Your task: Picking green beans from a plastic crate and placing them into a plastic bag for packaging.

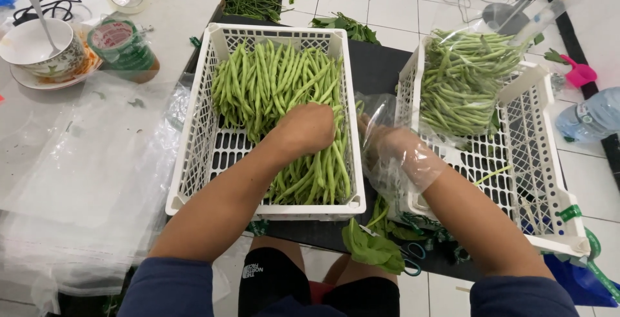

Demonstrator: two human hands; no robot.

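Left hand [310,128] gripping green beans [278,84] in white crate [194,129]; right hand [403,155] inside clear bag [387,162], grip unclear. One filled bag [462,81] in 2nd crate [542,162]; approx. half crate left.

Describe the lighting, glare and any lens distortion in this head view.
Head view: even, bright light with soft shadows only. Glare whitens the clear plastic sheets on the table and the bag over the right hand. Wide-angle bending curves the left crate and floor tiles. The left hand on the green beans is sharp.
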